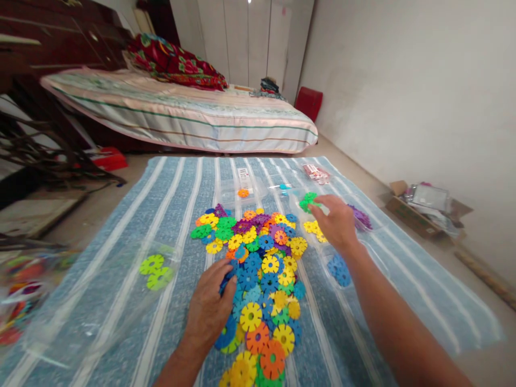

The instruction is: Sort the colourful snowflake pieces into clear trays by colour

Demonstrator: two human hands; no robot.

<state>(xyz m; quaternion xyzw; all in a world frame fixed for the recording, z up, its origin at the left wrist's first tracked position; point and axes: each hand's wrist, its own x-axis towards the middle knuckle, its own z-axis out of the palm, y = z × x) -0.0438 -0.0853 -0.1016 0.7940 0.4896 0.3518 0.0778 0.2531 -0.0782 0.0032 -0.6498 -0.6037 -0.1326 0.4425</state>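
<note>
Both hands are out over the striped blue mat [169, 215] on the floor, and everything turns on how they stand to the big heap of coloured discs [258, 269] in its middle. Seen from that heap, the left hand [209, 312] lies on its near left edge, palm down, fingers loosely curled onto a dark blue disc [226, 280] at the border of the pile; whether the fingers actually pinch it I cannot tell, as the hand covers it. The right hand [336, 221] is stretched well beyond the heap's far right corner, fingertips closed on a small cluster of green discs [308, 202], which it holds just above a clear plastic bag lying there.

The heap runs lengthwise away from the person, from close by the forearms toward the bed [181, 113], so the left hand is the nearer one to the bulk of the discs, while the right has to come back across to reach them.

Smaller groups sit apart from the heap: blue discs [339, 270] to its right under the right forearm, yellow discs [312, 228] just beside the right hand, purple discs [359, 217] beyond that hand, and two lime discs [155, 271] in a clear bag well to the heap's left. A lone orange disc [243, 193] rests past the heap's far end.
</note>
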